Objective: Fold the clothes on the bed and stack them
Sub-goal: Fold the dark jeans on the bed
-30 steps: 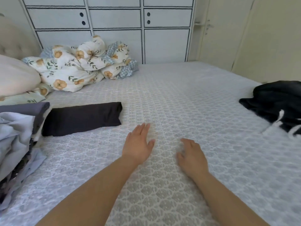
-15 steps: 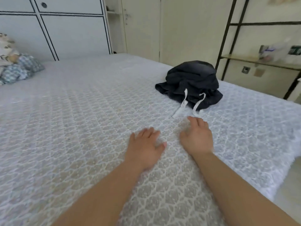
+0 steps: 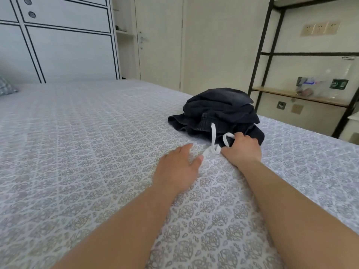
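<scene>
A crumpled dark garment (image 3: 217,111) with a white drawstring (image 3: 213,138) lies in a heap on the right part of the bed (image 3: 77,142). My right hand (image 3: 241,150) lies palm down at the heap's near edge. Its fingertips touch the dark fabric and its thumb is beside the drawstring loop. My left hand (image 3: 177,167) rests flat on the bedcover with its fingers spread, just left of the drawstring's end and apart from the garment. Neither hand holds anything.
A black metal shelf rack (image 3: 303,94) with small items stands beyond the bed's right edge. White cabinet doors (image 3: 64,45) and a cream door (image 3: 159,39) line the far wall. A corner of checked bedding (image 3: 5,88) shows at far left.
The view has swung right, away from the folded clothes and the floral duvet. Both hands slid forward across the bed, and the right hand has reached the dark garment.
</scene>
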